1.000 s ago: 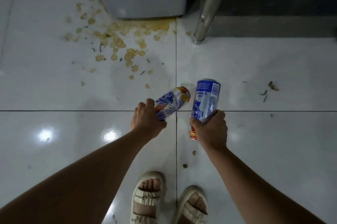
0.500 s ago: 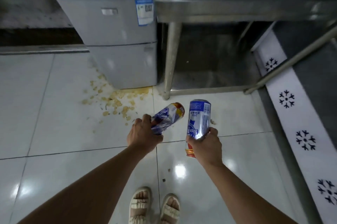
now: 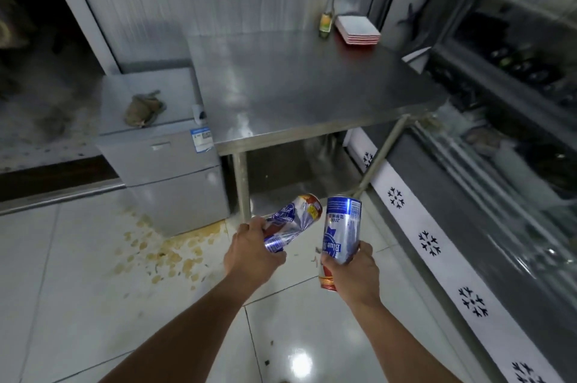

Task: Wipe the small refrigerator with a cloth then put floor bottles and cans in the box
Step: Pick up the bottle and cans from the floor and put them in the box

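Observation:
My left hand (image 3: 252, 253) grips a crumpled blue-and-silver can (image 3: 293, 222), tilted up to the right. My right hand (image 3: 351, 270) holds a second blue-and-silver can (image 3: 340, 229) upside down, its red end pointing at the floor. Both cans are in the air in front of me, close together. The small grey refrigerator (image 3: 165, 161) stands at the left against the wall. A crumpled brownish cloth (image 3: 142, 109) lies on its top. No box is in view.
A steel table (image 3: 312, 83) stands right of the refrigerator, with a glass bottle (image 3: 326, 19) and a stack of plates (image 3: 357, 30) at its back. A yellowish spill with crumbs (image 3: 165, 253) covers the white floor tiles. A glass-door cooler (image 3: 512, 120) runs along the right.
My view has risen from the floor to the table and refrigerator top. Both hands have kept their cans and lifted them away from the floor.

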Available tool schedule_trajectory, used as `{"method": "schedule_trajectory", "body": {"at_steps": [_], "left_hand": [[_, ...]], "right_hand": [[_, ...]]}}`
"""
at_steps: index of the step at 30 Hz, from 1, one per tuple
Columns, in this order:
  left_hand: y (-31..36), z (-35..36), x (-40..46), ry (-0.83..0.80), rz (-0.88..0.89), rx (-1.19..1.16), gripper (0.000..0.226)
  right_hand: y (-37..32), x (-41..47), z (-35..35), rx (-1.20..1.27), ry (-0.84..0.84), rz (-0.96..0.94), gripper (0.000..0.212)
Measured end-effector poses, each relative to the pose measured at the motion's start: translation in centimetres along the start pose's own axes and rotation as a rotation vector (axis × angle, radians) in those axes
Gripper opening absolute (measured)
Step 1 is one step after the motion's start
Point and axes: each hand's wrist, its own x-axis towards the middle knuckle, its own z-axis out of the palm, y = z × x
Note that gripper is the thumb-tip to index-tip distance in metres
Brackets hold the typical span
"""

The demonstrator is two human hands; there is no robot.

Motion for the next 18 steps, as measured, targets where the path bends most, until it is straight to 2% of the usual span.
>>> {"method": "schedule_trajectory", "body": {"at_steps": [5, 9, 18], "left_hand": [[1.4, -1.9, -2.9, -0.058, 0.139, 0.010, 0.063], [1.8, -2.9, -6.1, -0.145, 0.267, -0.031, 0.061], [6.5, -2.0, -16.3, -0.363, 0.504, 0.006, 0.054]], "right_hand": [[0.2, -4.9, -3.1, 0.071, 0.118, 0.067, 0.071], [1.2, -9.7, -5.3, 0.123, 0.226, 0.147, 0.063], [6.7, -22.2, -12.1, 0.265, 0.477, 0.348, 0.062]]}}
